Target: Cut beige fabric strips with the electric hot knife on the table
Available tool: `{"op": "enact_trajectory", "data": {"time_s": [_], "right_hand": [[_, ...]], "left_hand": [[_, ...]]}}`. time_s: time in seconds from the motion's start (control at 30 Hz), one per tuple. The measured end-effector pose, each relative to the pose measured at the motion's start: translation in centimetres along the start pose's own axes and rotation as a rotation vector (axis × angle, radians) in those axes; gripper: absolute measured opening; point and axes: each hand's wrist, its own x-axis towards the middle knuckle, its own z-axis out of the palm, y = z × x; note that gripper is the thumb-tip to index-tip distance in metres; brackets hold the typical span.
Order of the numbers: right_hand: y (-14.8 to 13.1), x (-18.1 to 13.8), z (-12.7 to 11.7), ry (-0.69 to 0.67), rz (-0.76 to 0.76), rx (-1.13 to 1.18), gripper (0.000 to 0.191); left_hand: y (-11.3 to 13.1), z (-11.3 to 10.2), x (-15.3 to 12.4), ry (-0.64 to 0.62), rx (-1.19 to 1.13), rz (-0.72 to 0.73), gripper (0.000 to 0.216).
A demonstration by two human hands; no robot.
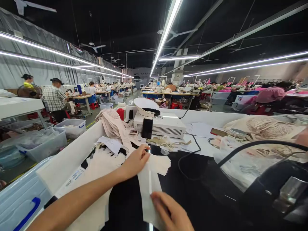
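My left hand [136,160] reaches forward over the black work surface [192,186], its fingers bent down onto the far end of a long white fabric strip [148,186]. My right hand [172,211] sits at the bottom edge with its fingers curled, pressing the near end of the same strip. The strip lies lengthways between both hands. A heap of similar cream fabric pieces [96,170] lies just left of the strip.
Behind the strip stands a white machine [163,125] with a phone [147,128] leaning on it. Beige cloth [113,125] lies at back left, a black cable [255,146] and a bagged cream bundle [262,128] on the right. Plastic bins [45,141] stand on the floor left. Other people work at distant tables.
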Motion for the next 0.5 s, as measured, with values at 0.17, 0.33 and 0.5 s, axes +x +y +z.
{"op": "enact_trajectory", "data": {"time_s": [0.17,0.33,0.5], "right_hand": [[-1.0,6.9,-4.9,0.178,0.128,-0.141,0.046],[0.6,11.6,-5.5,0.235,0.126,-0.200,0.046],[2.5,13.3,-3.9,0.239,0.091,-0.284,0.038]], "left_hand": [[-3.8,-2.0,3.2,0.097,0.065,-0.146,0.030],[-6.8,-1.8,4.0,0.095,0.179,-0.223,0.028],[-8.0,-0.6,3.5,0.025,0.271,-0.255,0.021]]}}
